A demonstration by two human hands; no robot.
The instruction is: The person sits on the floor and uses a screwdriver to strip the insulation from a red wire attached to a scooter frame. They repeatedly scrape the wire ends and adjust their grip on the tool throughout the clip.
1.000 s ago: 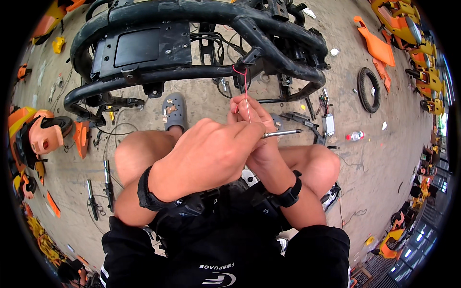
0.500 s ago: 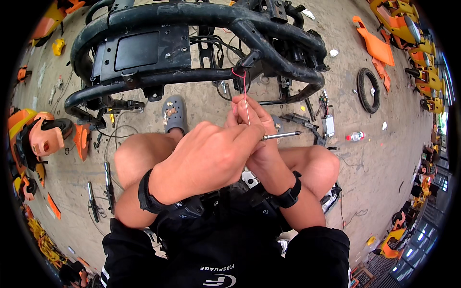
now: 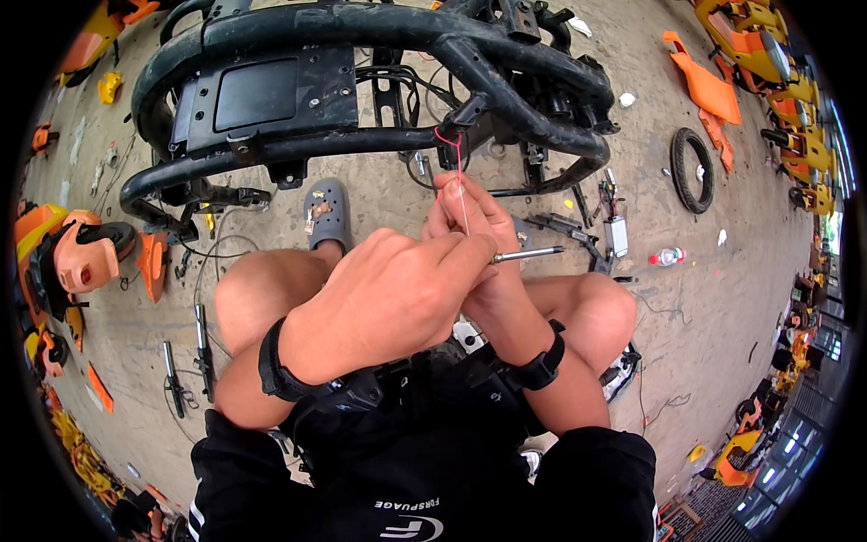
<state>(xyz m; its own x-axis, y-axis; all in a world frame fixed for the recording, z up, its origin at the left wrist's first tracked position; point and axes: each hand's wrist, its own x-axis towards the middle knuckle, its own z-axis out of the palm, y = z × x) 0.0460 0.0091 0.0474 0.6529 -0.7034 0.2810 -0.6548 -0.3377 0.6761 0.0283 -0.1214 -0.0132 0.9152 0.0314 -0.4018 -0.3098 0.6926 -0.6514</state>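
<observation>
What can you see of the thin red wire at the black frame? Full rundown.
The red wire is a thin, flexible strand, bright red. Its top end loops at a bracket on the black tubular frame; from there it runs almost straight down, apparently taut, into the fingertips of the right hand. The left hand closes in just below, with a metal tool shaft sticking out beside it. The wire's lower end is hidden by the fingers.

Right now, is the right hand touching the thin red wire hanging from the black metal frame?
Touching. Head view: right hand fingertips pinch the thin red wire below the black metal frame.
</observation>
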